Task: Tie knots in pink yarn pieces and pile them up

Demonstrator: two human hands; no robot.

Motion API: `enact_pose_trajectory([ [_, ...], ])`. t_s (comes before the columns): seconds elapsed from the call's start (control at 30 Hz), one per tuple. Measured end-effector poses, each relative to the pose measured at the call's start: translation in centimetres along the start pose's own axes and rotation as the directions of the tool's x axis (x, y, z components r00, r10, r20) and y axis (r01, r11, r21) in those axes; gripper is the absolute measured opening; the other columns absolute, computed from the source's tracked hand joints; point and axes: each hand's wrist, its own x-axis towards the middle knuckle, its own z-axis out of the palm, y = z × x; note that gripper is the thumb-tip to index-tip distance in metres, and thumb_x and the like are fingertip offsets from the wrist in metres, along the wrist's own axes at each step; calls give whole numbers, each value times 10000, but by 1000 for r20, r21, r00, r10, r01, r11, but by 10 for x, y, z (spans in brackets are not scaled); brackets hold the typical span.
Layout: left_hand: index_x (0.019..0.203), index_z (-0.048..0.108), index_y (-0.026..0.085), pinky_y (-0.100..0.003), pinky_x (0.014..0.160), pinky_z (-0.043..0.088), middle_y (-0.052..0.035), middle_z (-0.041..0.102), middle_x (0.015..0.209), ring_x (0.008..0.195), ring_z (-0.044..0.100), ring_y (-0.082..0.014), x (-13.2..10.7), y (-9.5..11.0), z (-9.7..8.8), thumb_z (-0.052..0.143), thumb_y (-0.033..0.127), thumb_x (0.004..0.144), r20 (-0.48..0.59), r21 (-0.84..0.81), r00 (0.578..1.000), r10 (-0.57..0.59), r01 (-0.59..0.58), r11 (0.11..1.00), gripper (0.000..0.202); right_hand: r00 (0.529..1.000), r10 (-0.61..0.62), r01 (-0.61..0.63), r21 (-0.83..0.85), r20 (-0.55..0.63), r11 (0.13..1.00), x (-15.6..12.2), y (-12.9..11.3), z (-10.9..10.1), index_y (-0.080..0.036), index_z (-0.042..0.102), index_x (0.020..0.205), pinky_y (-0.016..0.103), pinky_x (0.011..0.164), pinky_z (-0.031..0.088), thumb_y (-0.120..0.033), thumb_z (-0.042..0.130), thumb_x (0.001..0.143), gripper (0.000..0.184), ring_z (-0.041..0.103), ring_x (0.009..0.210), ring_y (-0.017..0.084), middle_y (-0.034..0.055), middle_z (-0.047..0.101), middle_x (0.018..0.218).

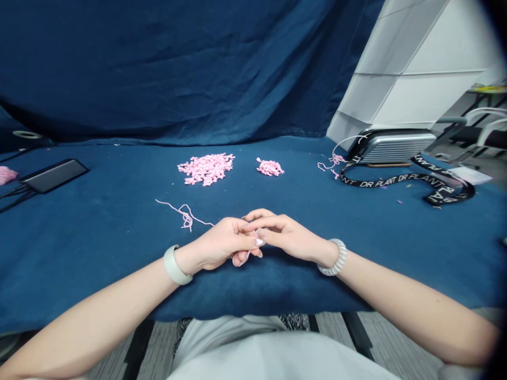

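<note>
Head view — looking forward, down

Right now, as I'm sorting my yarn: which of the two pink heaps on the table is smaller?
The smaller heap of pink yarn is the one on the right, nearer the silver case; the larger heap lies to its left.

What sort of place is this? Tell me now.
Probably a makeshift indoor craft workstation: a navy cloth is draped as backdrop and table cover, piles of knotted pink yarn lie on it, and a black DR PLANT lanyard lies nearby.
</note>
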Motion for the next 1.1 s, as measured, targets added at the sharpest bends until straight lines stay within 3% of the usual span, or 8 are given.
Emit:
enact_pose_trajectory([
  [0.17,677,625,72,-145,371,321,-13,533,434,339,430,-39,1,-4,1,713,294,695,46,-55,999,-10,12,998,239,995,1,-7,61,97,998,0,1,-2,-191,666,999,184,1045,395,-412,536,778,339,498,1148,33,21,461,1271],
  [0.37,668,608,78,-161,401,354,-8,532,443,363,458,-51,3,-6,3,726,297,684,7,-105,1000,21,-20,994,249,989,41,-23,125,-139,992,1,0,4,-99,668,723,150,902,447,-388,621,708,294,555,963,14,36,542,1123],
  [0.53,788,654,72,-163,513,441,-11,556,547,489,518,-49,3,-2,1,678,310,748,19,-247,1000,-19,23,969,243,918,-80,56,-72,-387,996,1,0,5,-106,664,730,127,839,439,-387,574,750,295,545,892,-4,38,559,1004],
  [0.7,764,646,83,-200,614,468,-30,592,602,590,564,-73,3,-3,1,725,246,697,67,-247,995,-79,94,965,193,876,-262,128,-330,-405,935,-1,4,7,-113,635,706,120,774,426,-403,483,814,345,536,793,-11,27,590,842],
  [0.8,698,618,96,-211,621,454,-13,582,591,579,551,-72,3,-6,4,742,253,672,-30,-234,999,-23,15,972,202,844,-393,190,-482,-365,855,-3,5,7,-120,627,709,131,784,421,-355,447,841,325,534,807,0,30,603,823],
  [0.9,734,638,109,-220,697,444,-16,616,684,652,558,-75,4,-7,6,718,271,701,-134,-170,981,138,-160,972,183,797,-484,214,-580,-362,786,-4,4,6,-124,621,710,143,799,421,-322,442,846,299,531,830,9,32,608,829],
  [1.0,701,627,109,-221,747,425,-23,622,696,708,559,-88,4,-7,5,667,296,754,-112,-28,963,246,-251,968,198,777,-512,215,-609,-366,763,-5,3,4,-125,612,693,138,789,423,-306,442,847,292,531,821,6,27,606,810],
  [1.1,709,608,114,-211,634,417,-15,612,653,607,519,-80,3,-5,5,653,321,758,-107,76,967,229,-222,972,217,773,-518,213,-618,-367,756,-5,3,3,-133,625,711,141,784,424,-310,449,844,283,533,815,8,26,609,812],
])
